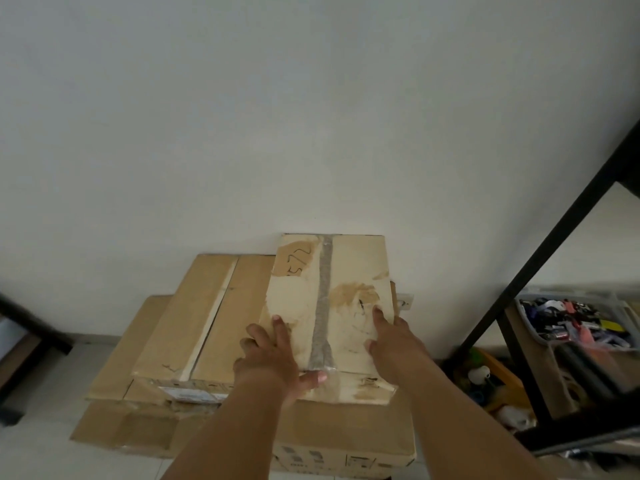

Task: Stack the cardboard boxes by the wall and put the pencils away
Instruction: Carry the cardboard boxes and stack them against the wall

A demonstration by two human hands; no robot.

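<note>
A pale, worn cardboard box [346, 271] with a grey tape strip down its middle lies on top of a stack against the white wall. My left hand [273, 362] grips its near left corner, thumb on the front face. My right hand [391, 337] clasps its near right edge, fingers on top. Under it sits a long brown box [207, 313] with a pale tape seam, then a flat cardboard sheet [138, 341], then a large printed carton [346, 441] at the bottom. No pencils are in view.
A black metal shelving frame [540, 258] slants up at the right. On its shelf sits a grey bin [575, 323] of mixed small items, with clutter on the floor below. A dark piece of furniture [20, 334] stands at the left. The floor is pale tile.
</note>
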